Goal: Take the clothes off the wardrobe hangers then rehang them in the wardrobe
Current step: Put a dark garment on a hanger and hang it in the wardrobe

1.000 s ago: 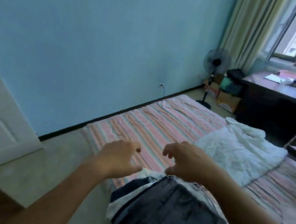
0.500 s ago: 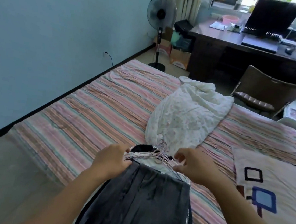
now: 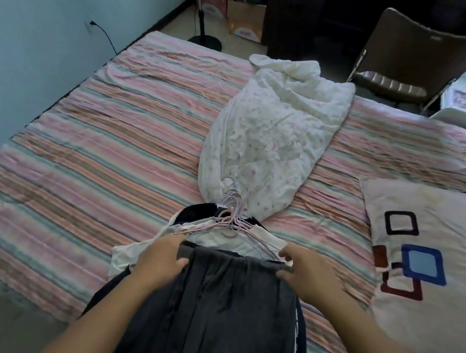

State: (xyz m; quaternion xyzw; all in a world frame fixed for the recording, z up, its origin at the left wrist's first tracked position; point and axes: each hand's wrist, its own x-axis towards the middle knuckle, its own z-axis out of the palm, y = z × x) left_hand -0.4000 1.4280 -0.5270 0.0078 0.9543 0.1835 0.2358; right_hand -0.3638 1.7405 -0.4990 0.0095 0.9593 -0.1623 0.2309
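both hands on the dark grey fabric garment (image 3: 212, 303) at the top of a clothes pile on the near edge of the pink-and-green striped bed (image 3: 99, 148). left hand (image 3: 160, 257) grip: fingers curled over the garment's left waistband corner. right hand (image 3: 308, 273) grip: fingers curled, pinching the right waistband corner. under it a white garment (image 3: 131, 254) and a dark navy garment (image 3: 196, 211), all on a bunch of thin pale pink wire hangers (image 3: 233, 219), hooks bundled together pointing away from the person, touching a crumpled white floral quilt (image 3: 273, 140). cream pillow with coloured square outlines (image 3: 425, 254) on the bed to the right. brown folding chair (image 3: 411, 57) beyond the bed. no containers with visible contents.
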